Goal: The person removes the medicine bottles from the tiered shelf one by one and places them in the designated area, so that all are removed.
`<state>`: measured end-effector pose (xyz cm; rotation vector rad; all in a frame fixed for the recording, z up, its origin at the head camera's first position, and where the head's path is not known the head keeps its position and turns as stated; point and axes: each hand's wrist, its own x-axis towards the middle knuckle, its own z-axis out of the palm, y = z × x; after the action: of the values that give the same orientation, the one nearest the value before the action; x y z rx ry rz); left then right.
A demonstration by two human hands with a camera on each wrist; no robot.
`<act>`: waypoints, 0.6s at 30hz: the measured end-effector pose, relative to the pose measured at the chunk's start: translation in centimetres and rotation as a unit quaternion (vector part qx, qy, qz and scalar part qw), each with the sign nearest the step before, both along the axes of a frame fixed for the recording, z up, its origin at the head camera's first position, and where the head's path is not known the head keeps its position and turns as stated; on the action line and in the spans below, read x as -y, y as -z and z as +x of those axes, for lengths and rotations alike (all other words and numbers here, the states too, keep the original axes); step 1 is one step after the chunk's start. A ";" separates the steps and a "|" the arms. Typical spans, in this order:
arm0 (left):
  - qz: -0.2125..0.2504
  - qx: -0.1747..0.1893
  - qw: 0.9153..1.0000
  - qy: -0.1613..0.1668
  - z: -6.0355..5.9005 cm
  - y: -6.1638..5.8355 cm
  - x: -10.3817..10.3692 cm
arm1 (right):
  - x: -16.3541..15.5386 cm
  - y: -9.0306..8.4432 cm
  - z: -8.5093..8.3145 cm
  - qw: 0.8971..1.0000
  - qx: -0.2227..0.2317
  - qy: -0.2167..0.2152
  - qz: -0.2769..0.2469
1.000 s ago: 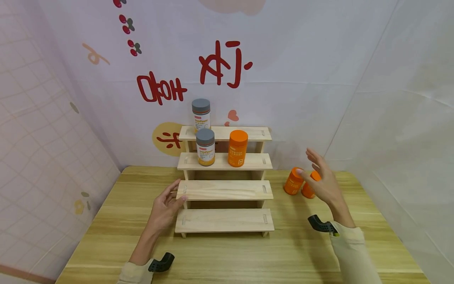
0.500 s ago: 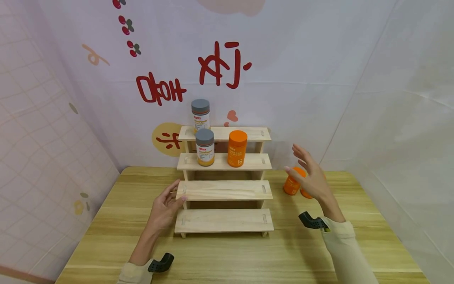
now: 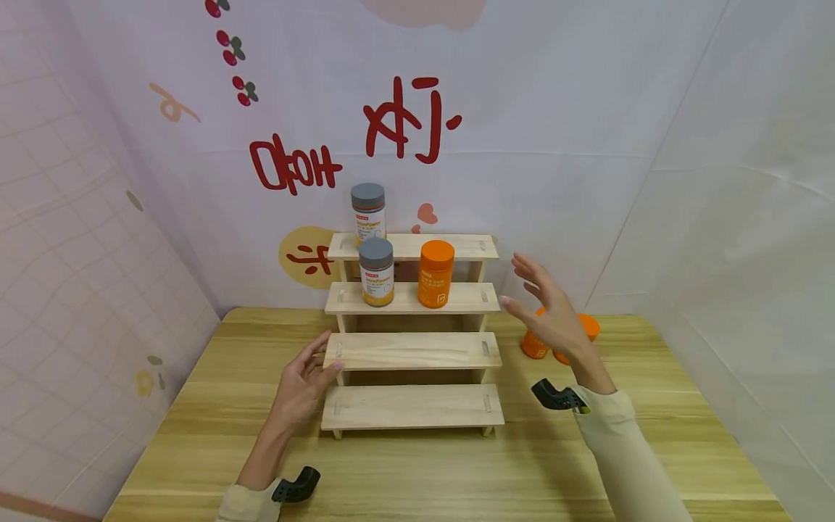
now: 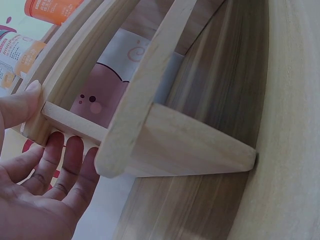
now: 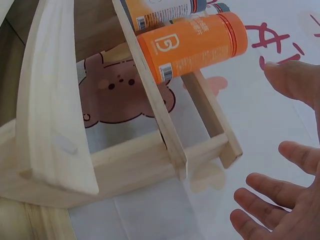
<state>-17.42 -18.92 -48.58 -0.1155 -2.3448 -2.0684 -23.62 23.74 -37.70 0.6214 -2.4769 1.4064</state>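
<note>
A four-step wooden display rack (image 3: 412, 350) stands on the table. My left hand (image 3: 301, 382) holds its left end at the second step from the bottom. In the left wrist view the thumb lies on the board's edge and the fingers (image 4: 71, 155) curl against the side support. My right hand (image 3: 551, 315), fingers spread and holding nothing, hovers right of the rack. An orange bottle (image 3: 435, 274) and a grey-lidded bottle (image 3: 377, 272) stand upright on the third step. Another grey-lidded bottle (image 3: 369, 210) stands on the top step, its base partly hidden.
Two more orange bottles, one at the left (image 3: 535, 344) and one at the right (image 3: 589, 326), stand on the table (image 3: 417, 478) behind the right hand, partly hidden by it. A white printed cloth (image 3: 554, 109) hangs behind the rack.
My right hand has moved left, from in front of the two table bottles toward the rack's right end. The left hand and the bottles have stayed put.
</note>
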 end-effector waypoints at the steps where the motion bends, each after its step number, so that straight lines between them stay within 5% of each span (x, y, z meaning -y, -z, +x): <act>1: 0.001 0.000 1.000 0.001 0.0 0.0 0.0 | 0.2 -0.1 -0.1 1.000 0.000 -0.001 0.000; 18: 0.006 -0.008 1.000 -0.003 -0.1 0.2 0.0 | 2.9 -2.5 -1.0 1.000 -0.012 -0.013 0.004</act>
<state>-17.56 -18.94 -48.80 -0.1253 -2.3210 -2.0692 -24.60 20.84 -35.18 0.6716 -2.4655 1.3917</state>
